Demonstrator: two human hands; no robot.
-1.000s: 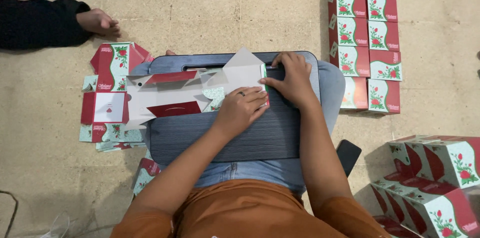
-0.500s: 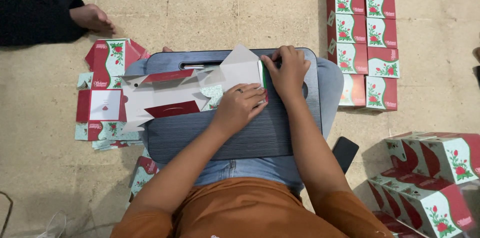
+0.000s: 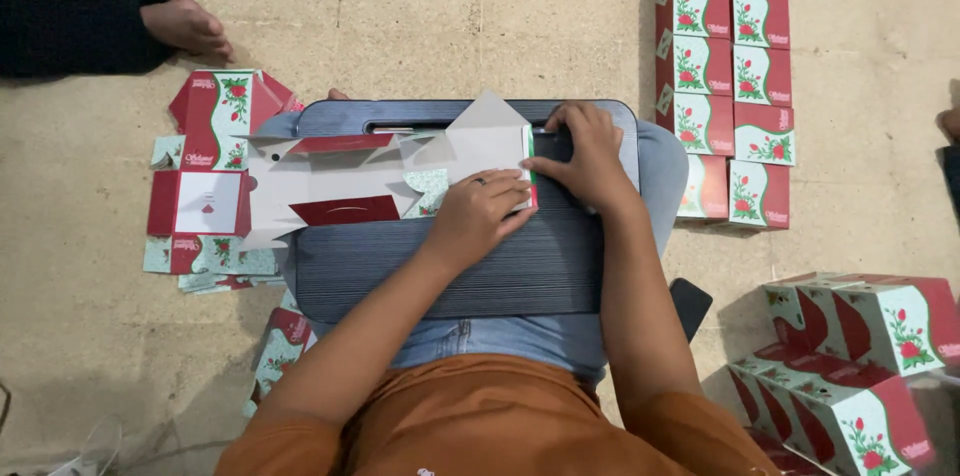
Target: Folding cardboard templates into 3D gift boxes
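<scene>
The person wears a rust-orange top whose short sleeves end above the elbows, leaving both forearms bare; light blue denim covers the legs; the left hand (image 3: 478, 214) carries a thin ring on one finger; the right hand (image 3: 588, 158) shows no ring or band.

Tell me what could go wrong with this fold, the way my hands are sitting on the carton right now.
Your left hand and right hand press only the right end of the flat carton. Its left end overhangs the lap tray unsupported, so it may sag or twist and skew the crease. The tray rests on your lap, so a hard press could tip it. The overhanging end lies above the stack of flat cartons and could snag on it.
</scene>
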